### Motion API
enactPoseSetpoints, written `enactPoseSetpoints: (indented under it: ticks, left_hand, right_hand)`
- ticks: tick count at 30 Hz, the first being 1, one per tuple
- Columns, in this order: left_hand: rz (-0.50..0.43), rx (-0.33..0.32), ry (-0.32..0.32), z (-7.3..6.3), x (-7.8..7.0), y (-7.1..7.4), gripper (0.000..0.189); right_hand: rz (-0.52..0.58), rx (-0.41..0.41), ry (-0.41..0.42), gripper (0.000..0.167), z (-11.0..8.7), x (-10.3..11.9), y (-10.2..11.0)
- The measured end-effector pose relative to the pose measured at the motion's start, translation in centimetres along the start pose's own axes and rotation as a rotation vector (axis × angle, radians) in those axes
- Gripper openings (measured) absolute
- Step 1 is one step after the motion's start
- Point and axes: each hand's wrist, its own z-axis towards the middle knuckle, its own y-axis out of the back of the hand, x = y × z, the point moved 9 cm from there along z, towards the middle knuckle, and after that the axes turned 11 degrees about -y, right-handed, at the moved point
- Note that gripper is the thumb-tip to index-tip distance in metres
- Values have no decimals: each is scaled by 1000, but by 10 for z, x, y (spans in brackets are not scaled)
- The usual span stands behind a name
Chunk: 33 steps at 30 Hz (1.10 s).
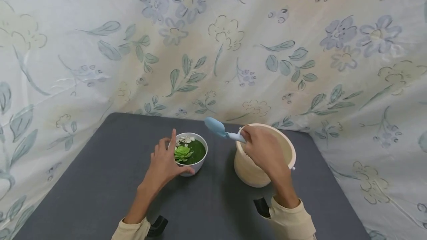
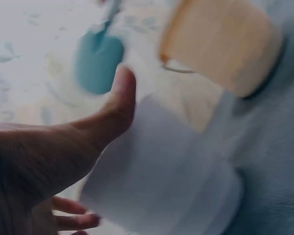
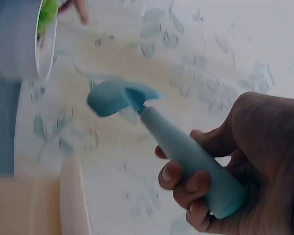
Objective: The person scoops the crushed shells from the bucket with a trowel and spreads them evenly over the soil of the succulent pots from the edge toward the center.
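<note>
My right hand (image 1: 265, 149) grips the handle of a light blue trowel (image 1: 216, 126), raised above the near-left rim of a cream bucket (image 1: 251, 171). In the right wrist view the fingers curl round the trowel's handle (image 3: 183, 152), and its scoop points away from the hand. My left hand (image 1: 165, 162) is spread at the left side of a white pot (image 1: 199, 164), thumb in front and fingers behind. Inside the pot are a green succulent (image 1: 182, 153), a green surface and white pebbles (image 1: 187, 139). The left wrist view is blurred; whether the hand touches the pot cannot be told.
Both pots stand on a dark grey table (image 1: 110, 173), the bucket to the right of the white pot with a gap between. A floral cloth (image 1: 217, 47) hangs behind and along both sides. Black straps (image 1: 261, 207) show at the sleeves.
</note>
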Motion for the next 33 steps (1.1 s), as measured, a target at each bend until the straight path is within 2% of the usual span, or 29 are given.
enactPoseSetpoints:
  ticks: [3, 8, 10, 12, 16, 20, 23, 29, 33]
  left_hand:
    - [-39, 70, -22, 2, 4, 4, 144]
    - [-234, 151, -153, 6, 3, 1, 135]
    - [-291, 163, -167, 7, 4, -2, 133]
    - [-296, 161, -143, 7, 6, -3, 134]
    - [-199, 90, -66, 5, 7, -4, 139]
    - [-60, 1, 4, 3, 3, -5, 140]
    - [18, -30, 46, 3, -1, -8, 142]
    - [145, -20, 87, 0, -7, -9, 146]
    - [194, -8, 72, 1, -13, -8, 135]
  right_hand:
    - [-3, -64, 2, 18, -11, -24, 18]
    - [-43, -121, -28, 19, -30, -70, 41]
    - [-50, -130, -44, 19, -34, -83, 47]
    - [-45, -140, -57, 18, -36, -94, 52]
    - [-48, -176, -57, 14, -39, -109, 58]
    - [-56, -205, -16, 12, -40, -118, 58]
    - [-73, -232, 24, 12, -40, -122, 57]
    - [-132, -263, 32, 15, -38, -133, 54]
    - [-164, -287, 42, 17, -34, -140, 58]
